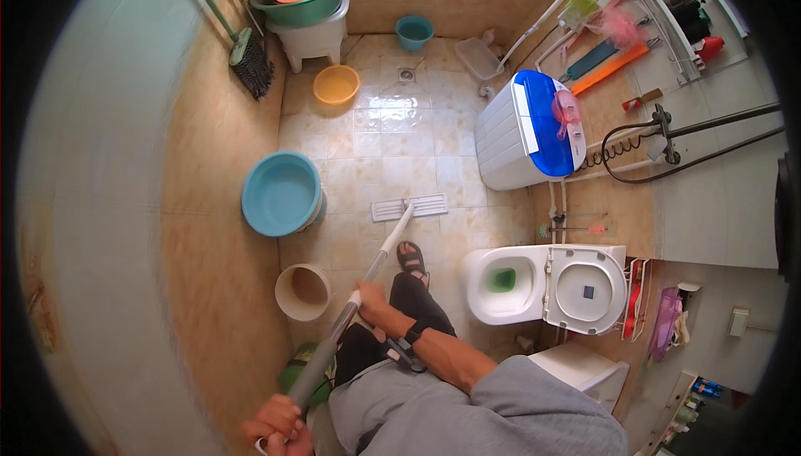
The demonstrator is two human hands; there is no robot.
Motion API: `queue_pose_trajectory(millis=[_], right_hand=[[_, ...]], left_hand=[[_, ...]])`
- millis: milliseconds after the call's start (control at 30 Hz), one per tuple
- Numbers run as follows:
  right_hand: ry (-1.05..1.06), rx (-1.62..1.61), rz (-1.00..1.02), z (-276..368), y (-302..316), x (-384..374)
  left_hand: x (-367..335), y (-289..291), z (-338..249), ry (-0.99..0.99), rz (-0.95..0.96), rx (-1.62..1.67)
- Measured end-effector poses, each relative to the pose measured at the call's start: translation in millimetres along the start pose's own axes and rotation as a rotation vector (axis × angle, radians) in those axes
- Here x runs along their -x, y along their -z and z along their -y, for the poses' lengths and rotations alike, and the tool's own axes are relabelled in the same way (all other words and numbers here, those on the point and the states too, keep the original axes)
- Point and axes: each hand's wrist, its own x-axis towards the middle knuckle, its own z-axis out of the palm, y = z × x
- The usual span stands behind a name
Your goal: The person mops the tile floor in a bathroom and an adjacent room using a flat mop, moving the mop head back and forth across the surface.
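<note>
A flat mop (384, 251) with a long grey-and-white handle slants away from me, its rectangular head (430, 206) lying flat on the tiled floor. Around the top end of the handle, at the lower left, my left hand (279, 423) is closed. Farther down the shaft my right hand (373, 304) grips it, with a dark band on that wrist. Just beyond my right hand, my sandalled foot (411, 260) stands near the mop head.
Along the left wall are a blue basin (281, 193) and a cream bucket (303, 292). A toilet (505, 285) and a small blue-and-white washing machine (509, 143) stand at the right. Beyond are an orange basin (336, 85), a blue bucket (414, 32) and wet tiles (392, 114) near a drain (406, 75).
</note>
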Motion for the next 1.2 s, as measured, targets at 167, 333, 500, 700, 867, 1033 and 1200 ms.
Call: queue_pose_trajectory(millis=[167,333,500,700,867,1033,1200], right_hand=[[0.052,0.109,-0.007,105,6,-63],[0.066,0.181,-0.022,238,5,-150],[0.074,0.340,0.080,368,-11,-233],[0.170,0.520,0.068,476,-43,-296],[0.235,0.380,0.114,443,-53,-269],[0.106,0.229,0.105,329,-86,-146],[-0.186,0.092,0.332,205,-90,-61]], left_hand=[[-26,-50,73,0.031,-0.077,-0.009],[-83,-151,146,0.087,-0.177,-0.058],[-141,-238,214,0.165,-0.173,-0.258],[-190,-308,276,0.092,-0.208,-0.235],[-207,-274,243,0.126,-0.130,-0.223],[-177,-212,143,0.045,-0.427,-0.251],[-175,-157,38,0.077,-1.008,-0.209]])
